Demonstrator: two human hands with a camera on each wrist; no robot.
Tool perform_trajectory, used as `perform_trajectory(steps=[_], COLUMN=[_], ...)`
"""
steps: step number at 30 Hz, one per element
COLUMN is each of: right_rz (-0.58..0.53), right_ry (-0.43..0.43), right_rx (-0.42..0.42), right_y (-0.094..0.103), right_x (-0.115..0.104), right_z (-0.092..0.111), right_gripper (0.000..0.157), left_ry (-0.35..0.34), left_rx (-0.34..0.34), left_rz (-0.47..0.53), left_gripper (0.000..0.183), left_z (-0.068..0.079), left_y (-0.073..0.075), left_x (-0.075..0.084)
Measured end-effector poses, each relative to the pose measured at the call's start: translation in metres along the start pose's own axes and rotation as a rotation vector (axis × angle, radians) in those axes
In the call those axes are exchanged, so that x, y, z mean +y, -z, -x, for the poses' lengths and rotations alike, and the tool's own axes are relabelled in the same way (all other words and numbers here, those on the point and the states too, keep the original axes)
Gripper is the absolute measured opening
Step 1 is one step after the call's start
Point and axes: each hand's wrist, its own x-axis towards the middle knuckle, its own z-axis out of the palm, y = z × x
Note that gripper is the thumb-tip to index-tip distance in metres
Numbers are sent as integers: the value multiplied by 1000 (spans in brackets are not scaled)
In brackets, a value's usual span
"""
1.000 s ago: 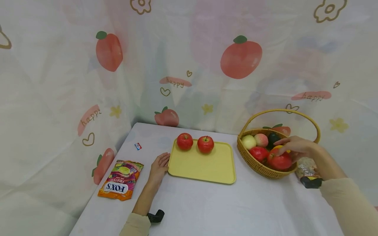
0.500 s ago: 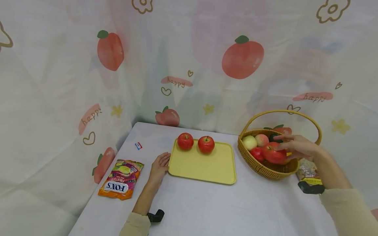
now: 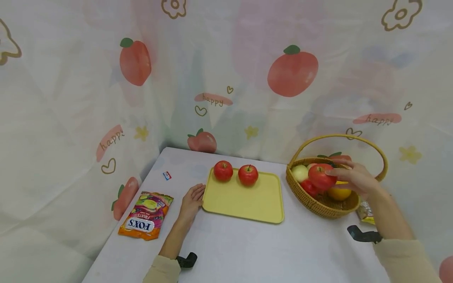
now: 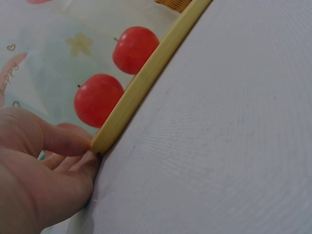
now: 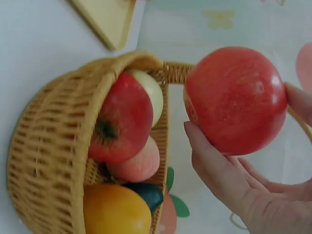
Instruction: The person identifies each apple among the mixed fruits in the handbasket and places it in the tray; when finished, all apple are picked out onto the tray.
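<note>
My right hand [image 3: 355, 179] grips a large red apple [image 3: 322, 177] between thumb and fingers, above the wicker basket [image 3: 313, 206]. The right wrist view shows that apple [image 5: 236, 100] raised clear of the other fruit. Inside the basket are another red fruit [image 5: 124, 119], a pale green fruit [image 5: 153, 95], a peach [image 5: 139, 161], a dark green fruit [image 5: 148, 195] and a yellow-orange fruit [image 5: 117, 209]. At the left edge of the yellow tray [image 3: 244, 204], my left hand [image 3: 191, 200] pinches the rim near the corner; its fingertips are partly hidden.
Two red apples [image 3: 223, 171] stand along the tray's back edge. A candy bag [image 3: 146, 216] and a small wrapped sweet [image 3: 167, 175] lie on the left. Another package [image 3: 366, 214] sits behind my right forearm. The basket's tall handle [image 3: 339, 136] arches over the fruit.
My right hand has lifted the red apple from the basket's front right and moved it left and up, uncovering the yellow-orange fruit. The left hand has stayed at the tray.
</note>
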Motion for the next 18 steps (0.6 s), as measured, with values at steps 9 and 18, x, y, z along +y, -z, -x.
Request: perform_trajectory(steps=[9,18], right_rz=[-373,-537], right_ry=[36,78], right_rx=[41,196], right_y=[-26,-53], right_x=[1,-1], right_z=[4,6], right_gripper=[42,50], left_ry=[22,19], left_rx=[-1,-1], left_rz=[-12,-12], left_gripper=[70,71], left_z=[-1,-1], left_y=[-1,1], left_x=[-4,-1])
